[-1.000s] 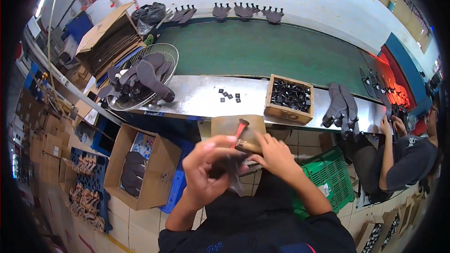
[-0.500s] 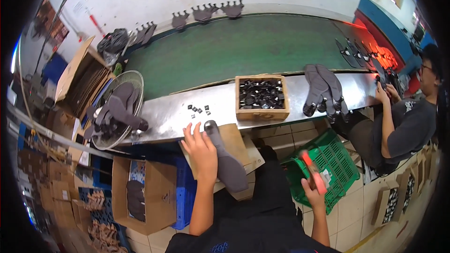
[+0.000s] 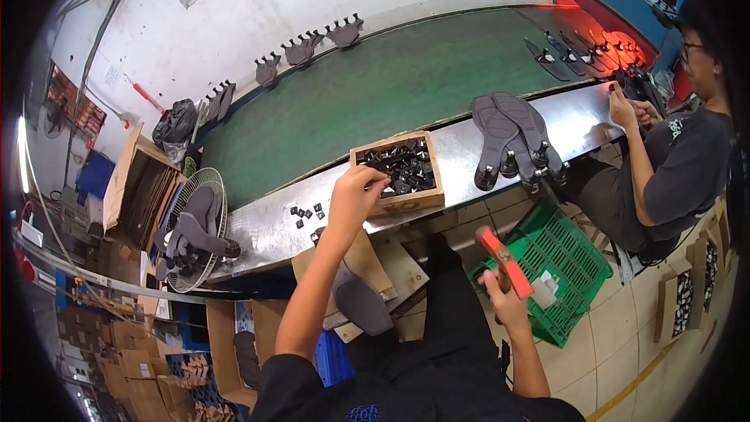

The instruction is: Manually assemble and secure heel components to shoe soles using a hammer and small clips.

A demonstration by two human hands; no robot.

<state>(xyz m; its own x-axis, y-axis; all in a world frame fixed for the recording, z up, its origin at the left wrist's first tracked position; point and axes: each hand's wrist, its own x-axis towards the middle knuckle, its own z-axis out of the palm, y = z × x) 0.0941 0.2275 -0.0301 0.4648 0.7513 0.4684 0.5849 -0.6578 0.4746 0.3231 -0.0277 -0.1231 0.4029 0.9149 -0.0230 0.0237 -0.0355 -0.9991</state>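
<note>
My left hand reaches over the near left edge of a wooden box filled with small shiny black pieces. Its fingertips are pinched together above them; whatever lies between is too small to make out. Below my left forearm, a dark grey shoe sole rests on a tan board, partly covered by the arm. My right hand grips a hammer with a red-orange head, raised over a green crate. Several loose black square pieces lie on the metal ledge, left of the box.
More soles with straps lie on the metal ledge to the right. Behind runs a green conveyor belt. A wire basket of soles stands left, a green crate below right. A co-worker sits at the right.
My left hand has left the sole and moved up to the wooden box, its spread fingers now pinched. The hammer stays in my right hand, shifted slightly left. The view has turned.
</note>
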